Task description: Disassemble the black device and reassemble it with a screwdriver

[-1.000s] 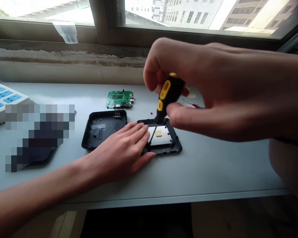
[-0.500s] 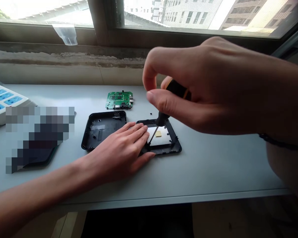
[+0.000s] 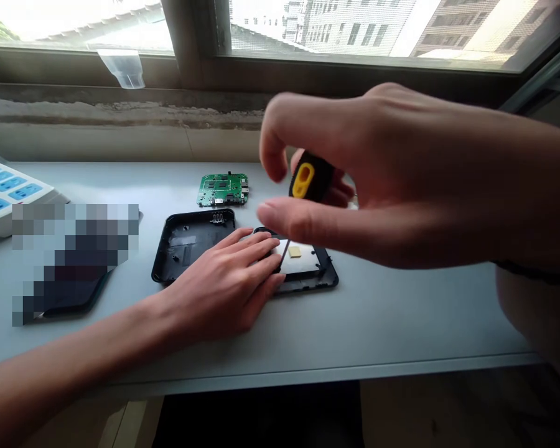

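Observation:
My left hand (image 3: 224, 289) lies with its fingers stretched out over the left side of a black plastic cover (image 3: 330, 272), holding nothing. A silvery plate (image 3: 304, 265) with a small yellowish pad (image 3: 294, 252) is set in that cover. Above it, my right hand (image 3: 382, 180) has a loose hold on a black-and-yellow screwdriver (image 3: 304, 178), its thumb and index finger spread around the handle. The thin shaft slants down to the plate's left edge. Its tip is hidden by my left fingers. Left of the cover sits an open black plastic casing (image 3: 168, 252), partly under my left hand.
Behind the casing is a green circuit board (image 3: 223, 188). On the left are a white power strip (image 3: 42, 186) with blue sockets and a dark, partly pixelated object (image 3: 81, 292). The table's front edge (image 3: 261, 379) runs below; a window frame (image 3: 191, 62) stands behind.
My right thumb and index finger have moved lower and spread apart around the handle. The screwdriver's yellow end now faces me. My left thumb has drawn in closer to the fingers.

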### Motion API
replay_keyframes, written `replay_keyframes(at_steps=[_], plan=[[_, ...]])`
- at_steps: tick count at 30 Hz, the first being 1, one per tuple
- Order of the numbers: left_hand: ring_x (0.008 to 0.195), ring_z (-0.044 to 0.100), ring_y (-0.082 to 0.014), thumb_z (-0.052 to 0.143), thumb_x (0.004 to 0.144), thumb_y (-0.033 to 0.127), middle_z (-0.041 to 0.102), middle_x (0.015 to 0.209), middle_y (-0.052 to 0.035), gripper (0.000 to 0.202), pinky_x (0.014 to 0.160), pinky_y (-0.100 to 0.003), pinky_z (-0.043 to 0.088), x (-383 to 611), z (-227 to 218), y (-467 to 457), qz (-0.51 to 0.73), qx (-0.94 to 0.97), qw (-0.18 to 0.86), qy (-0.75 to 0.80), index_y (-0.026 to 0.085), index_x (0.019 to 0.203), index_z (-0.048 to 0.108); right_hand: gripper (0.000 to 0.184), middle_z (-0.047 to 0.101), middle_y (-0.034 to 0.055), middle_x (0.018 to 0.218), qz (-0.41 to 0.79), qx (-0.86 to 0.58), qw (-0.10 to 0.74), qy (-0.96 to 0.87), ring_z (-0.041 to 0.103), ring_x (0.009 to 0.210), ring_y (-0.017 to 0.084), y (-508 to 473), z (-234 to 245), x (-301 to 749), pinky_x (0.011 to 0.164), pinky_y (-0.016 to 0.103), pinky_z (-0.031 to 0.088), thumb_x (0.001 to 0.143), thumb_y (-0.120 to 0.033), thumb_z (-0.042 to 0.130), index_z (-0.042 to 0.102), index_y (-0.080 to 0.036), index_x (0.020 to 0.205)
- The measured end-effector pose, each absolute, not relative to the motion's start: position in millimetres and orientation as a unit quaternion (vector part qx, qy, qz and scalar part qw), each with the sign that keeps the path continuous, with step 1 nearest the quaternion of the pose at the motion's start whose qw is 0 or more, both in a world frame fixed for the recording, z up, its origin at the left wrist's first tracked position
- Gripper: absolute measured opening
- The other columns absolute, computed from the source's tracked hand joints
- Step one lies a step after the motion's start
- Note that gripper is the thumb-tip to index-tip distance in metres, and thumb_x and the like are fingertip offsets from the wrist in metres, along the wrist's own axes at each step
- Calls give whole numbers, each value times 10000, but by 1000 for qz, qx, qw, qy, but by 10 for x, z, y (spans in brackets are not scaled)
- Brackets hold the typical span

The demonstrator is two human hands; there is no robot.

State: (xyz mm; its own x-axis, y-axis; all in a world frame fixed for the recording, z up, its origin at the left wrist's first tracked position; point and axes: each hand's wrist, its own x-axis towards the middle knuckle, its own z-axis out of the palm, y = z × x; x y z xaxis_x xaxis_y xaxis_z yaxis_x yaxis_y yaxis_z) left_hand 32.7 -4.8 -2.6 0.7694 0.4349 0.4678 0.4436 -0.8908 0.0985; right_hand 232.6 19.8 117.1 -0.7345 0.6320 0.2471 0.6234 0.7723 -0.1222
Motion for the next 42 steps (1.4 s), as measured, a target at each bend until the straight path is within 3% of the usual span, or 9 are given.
replay_keyframes(at_steps=[3, 5, 8, 12, 16, 29, 33, 37, 42], plan=[[1075, 725, -272, 512, 1013, 111, 764, 1081, -159, 204, 1062, -436, 523, 338, -41, -44, -278, -935, 4, -222, 83, 996, 714, 199, 503, -13, 639, -29, -345, 132, -929, 419, 589, 126, 182, 1170, 2323, 542, 342, 272, 910, -422, 505, 495, -252, 808], [1028, 732, -252, 540, 1006, 102, 773, 1030, -127, 192, 1036, -409, 530, 351, -52, -40, -298, -928, -21, -222, 99, 927, 715, 113, 524, -20, 692, -37, -350, 139, -926, 412, 599, 126, 161, 1165, 2319, 559, 348, 289, 841, -331, 542, 495, -247, 899], [918, 733, -215, 574, 994, 106, 768, 915, -72, 220, 946, -351, 552, 374, -58, -35, -315, -917, -69, -234, 127, 816, 701, 225, 532, -38, 712, -21, -332, 139, -933, 400, 591, 122, 143, 1165, 2321, 576, 341, 310, 815, -335, 580, 489, -259, 1006], [841, 708, -189, 580, 999, 122, 756, 873, -56, 207, 855, -325, 550, 397, -53, -27, -317, -911, -83, -249, 131, 842, 715, 212, 516, -10, 636, -30, -349, 123, -928, 519, 700, 167, 154, 1179, 2322, 610, 331, 316, 904, -449, 578, 530, -252, 843], [920, 717, -205, 560, 1013, 132, 753, 860, -47, 210, 873, -341, 551, 406, -44, -24, -306, -914, -76, -255, 141, 857, 701, 133, 543, 3, 636, -37, -354, 158, -921, 576, 839, 199, 150, 1167, 2312, 619, 319, 326, 867, -334, 582, 550, -239, 781], [993, 711, -232, 463, 1049, 121, 747, 1049, -144, 220, 998, -431, 551, 392, 3, -29, -299, -917, 46, -260, 89, 953, 657, 163, 461, -60, 598, -81, -358, 284, -886, 383, 625, 60, 63, 1305, 2304, 665, 303, 326, 798, -233, 638, 588, -180, 652], [1128, 691, -276, 484, 1040, 120, 735, 1106, -178, 205, 1053, -452, 526, 307, 52, 96, -307, -913, 61, -261, 64, 983, 673, 167, 380, -76, 512, -76, -404, 358, -838, 330, 560, 38, 57, 1357, 2390, 586, 340, 197, 777, -260, 640, 582, -181, 641], [1052, 708, -276, 521, 1018, 186, 750, 1074, -141, 216, 927, -403, 567, 304, 176, 342, -272, -910, -4, -313, 101, 950, 708, 201, 372, -67, 539, -77, -486, 314, -812, 289, 563, 37, 99, 1378, 2463, 562, 361, 120, 784, -355, 644, 590, -183, 695], [888, 688, -253, 541, 960, 184, 746, 948, -109, 229, 823, -389, 527, 505, 251, 684, -169, -915, -43, -365, 139, 882, 751, 190, 361, -44, 584, -128, -486, 258, -825, 340, 617, 51, 202, 1362, 2456, 549, 316, 241, 825, -321, 636, 614, -168, 715]])
